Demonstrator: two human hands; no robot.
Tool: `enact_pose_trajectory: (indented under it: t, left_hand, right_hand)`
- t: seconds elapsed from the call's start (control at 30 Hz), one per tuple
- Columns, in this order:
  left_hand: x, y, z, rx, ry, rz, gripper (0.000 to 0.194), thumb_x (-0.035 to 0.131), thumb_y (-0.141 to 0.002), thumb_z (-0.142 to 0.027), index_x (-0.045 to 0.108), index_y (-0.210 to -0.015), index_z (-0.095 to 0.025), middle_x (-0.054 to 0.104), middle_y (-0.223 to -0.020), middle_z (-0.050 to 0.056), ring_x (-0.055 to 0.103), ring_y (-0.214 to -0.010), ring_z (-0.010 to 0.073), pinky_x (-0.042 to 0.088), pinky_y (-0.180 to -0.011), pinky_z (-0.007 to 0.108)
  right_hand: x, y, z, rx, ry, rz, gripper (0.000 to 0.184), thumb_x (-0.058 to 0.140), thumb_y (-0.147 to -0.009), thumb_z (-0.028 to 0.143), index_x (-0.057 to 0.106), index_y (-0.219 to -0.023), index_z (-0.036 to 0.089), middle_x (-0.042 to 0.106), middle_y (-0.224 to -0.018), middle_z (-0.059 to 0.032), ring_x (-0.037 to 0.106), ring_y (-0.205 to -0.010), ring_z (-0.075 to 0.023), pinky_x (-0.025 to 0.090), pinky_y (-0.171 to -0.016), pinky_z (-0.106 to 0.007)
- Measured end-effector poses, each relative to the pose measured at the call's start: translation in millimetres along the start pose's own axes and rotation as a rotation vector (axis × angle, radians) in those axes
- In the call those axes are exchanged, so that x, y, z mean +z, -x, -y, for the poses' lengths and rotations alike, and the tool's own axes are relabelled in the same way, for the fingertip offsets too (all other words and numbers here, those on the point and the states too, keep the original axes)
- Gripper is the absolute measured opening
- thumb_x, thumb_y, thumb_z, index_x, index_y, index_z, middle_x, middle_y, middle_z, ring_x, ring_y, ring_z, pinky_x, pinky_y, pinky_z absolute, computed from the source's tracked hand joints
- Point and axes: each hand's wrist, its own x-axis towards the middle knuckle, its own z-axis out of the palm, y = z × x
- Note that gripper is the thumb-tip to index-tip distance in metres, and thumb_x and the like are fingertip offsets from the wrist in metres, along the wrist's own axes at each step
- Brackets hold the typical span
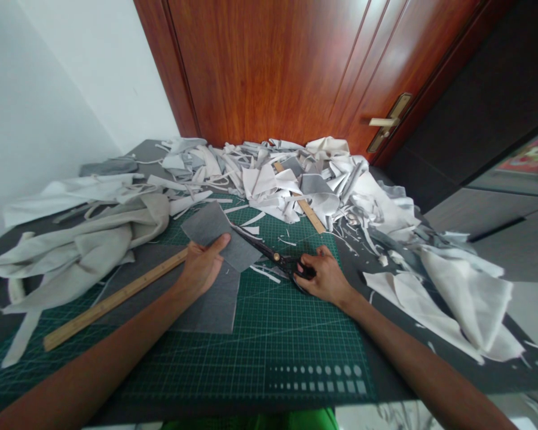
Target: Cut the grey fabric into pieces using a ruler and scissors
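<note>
A green gridded cutting mat (269,352) is laid on a dark desk (388,364), and both bare forearms reach over it from the bottom of the view. Directions are given as on a clock, with twelve o'clock at the door and the centre of the mat as the middle.

A small square of gray fabric (219,236) is gripped by the left hand (201,267), with the thumb pressed on top near its lower edge. The hand is closed on the cloth at about ten o'clock. Black-handled scissors (269,251) with a brass pivot are held in the closed right hand (323,278), just past one o'clock. Their long blades point toward ten o'clock, and the tips reach the square's upper right edge. Whether the blades are open cannot be told.

A larger gray fabric sheet (210,304) lies under the left hand. A wooden ruler (116,298) rests beside it at nine o'clock, and thin white offcuts (264,273) are scattered near the scissors. A crumpled beige cloth (80,257) lies at ten o'clock. A heap of white fabric scraps (287,179) is piled at twelve o'clock against a reddish wooden door (260,71), with a second wooden ruler (302,203) partly buried in it. Larger white fabric pieces (452,304) lie at three o'clock.
</note>
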Motion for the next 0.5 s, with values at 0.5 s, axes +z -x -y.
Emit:
enact_pose_trajectory:
  t: [0.5]
  left_hand:
    - [-6.2,-1.7,3.0,0.003,0.007,0.053,0.05,0.096,-0.057,-0.017,0.073,-0.102,-0.017,0.081,-0.094,0.006,0.077,-0.099,0.0285,0.059,-0.1,0.046]
  right_hand:
    - [3.4,0.7,-1.8,-0.017,-0.01,-0.041,0.022,0.064,-0.085,0.03,0.052,-0.068,0.023,0.061,-0.06,0.0037,0.042,-0.06,-0.0149,0.031,-0.081,-0.036]
